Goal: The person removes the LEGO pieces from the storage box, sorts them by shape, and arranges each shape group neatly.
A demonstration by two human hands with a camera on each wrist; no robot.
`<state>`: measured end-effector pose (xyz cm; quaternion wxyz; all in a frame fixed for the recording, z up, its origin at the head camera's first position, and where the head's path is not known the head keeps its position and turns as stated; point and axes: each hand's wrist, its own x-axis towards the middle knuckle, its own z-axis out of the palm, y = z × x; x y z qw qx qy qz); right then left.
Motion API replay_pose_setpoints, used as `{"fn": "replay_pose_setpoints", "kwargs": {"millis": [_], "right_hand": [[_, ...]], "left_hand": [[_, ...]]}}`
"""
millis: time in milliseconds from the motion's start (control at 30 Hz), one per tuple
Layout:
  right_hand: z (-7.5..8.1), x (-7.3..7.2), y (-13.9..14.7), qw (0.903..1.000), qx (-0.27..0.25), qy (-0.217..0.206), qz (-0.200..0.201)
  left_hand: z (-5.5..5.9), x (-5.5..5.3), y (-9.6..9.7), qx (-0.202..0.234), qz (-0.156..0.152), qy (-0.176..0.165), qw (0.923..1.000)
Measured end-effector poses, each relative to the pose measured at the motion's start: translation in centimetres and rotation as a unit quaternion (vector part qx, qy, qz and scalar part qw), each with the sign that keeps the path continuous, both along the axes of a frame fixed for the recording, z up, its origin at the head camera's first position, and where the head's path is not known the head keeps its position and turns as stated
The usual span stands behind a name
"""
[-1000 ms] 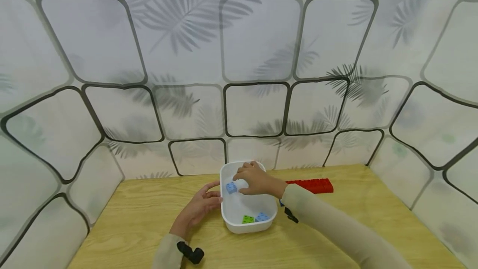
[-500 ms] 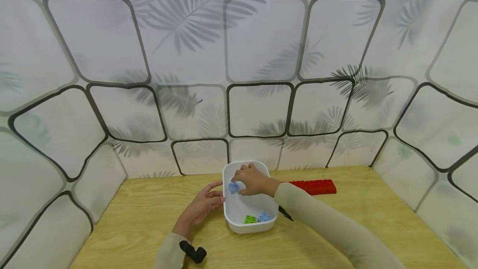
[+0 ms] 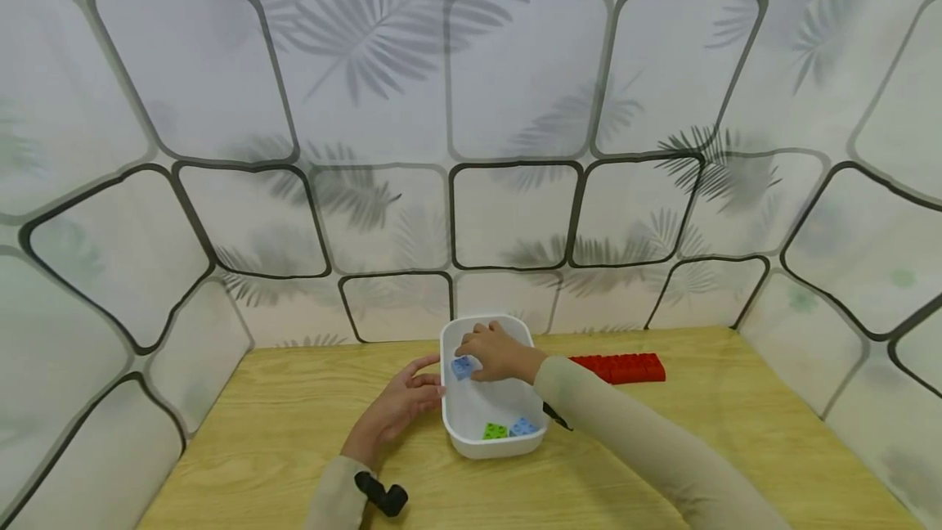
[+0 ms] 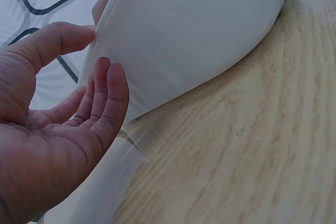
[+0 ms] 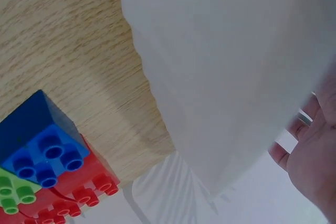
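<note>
A white plastic bin point(image 3: 455, 444) stands on the table. In the head view my right hand point(image 3: 500, 352) reaches into its far part, thumb and fingers bent about a light blue toy brick point(image 3: 462, 367) and pinching it. The bin's wall hides this brick in the right wrist view, where part of the right hand point(image 5: 315, 156) shows past the rim. My left hand point(image 3: 401, 403) is at the bin's left side, fingertips against the wall and fingers loosely bent. A green toy brick point(image 3: 495, 431) and another light blue toy brick point(image 3: 523, 427) lie in the bin's near end.
A long red row of toy bricks point(image 3: 625, 368) lies to the right of the bin, partly behind the right sleeve. In the right wrist view, a dark blue brick point(image 5: 44, 140) and a light green brick point(image 5: 18, 192) sit beside the red bricks point(image 5: 79, 187). A patterned curtain backs the table.
My right hand has closed in slightly on the light blue brick, its thumb now nearer to it. The left hand stays at the bin's side. The whole head view has shifted slightly.
</note>
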<state>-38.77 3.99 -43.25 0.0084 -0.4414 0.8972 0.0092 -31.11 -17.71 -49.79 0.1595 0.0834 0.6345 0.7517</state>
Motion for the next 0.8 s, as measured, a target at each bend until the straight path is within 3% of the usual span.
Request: {"fn": "replay_pose_setpoints", "kwargs": {"millis": [300, 800], "right_hand": [[0.1, 0.2, 0.1, 0.9998, 0.013, 0.0, -0.015], [-0.9, 0.3, 0.4, 0.9998, 0.011, 0.012, 0.012]], "left_hand": [[0.2, 0.0, 0.1, 0.0, -0.003, 0.0, 1.0], [0.2, 0.1, 0.0, -0.005, 0.0, 0.004, 1.0]]}}
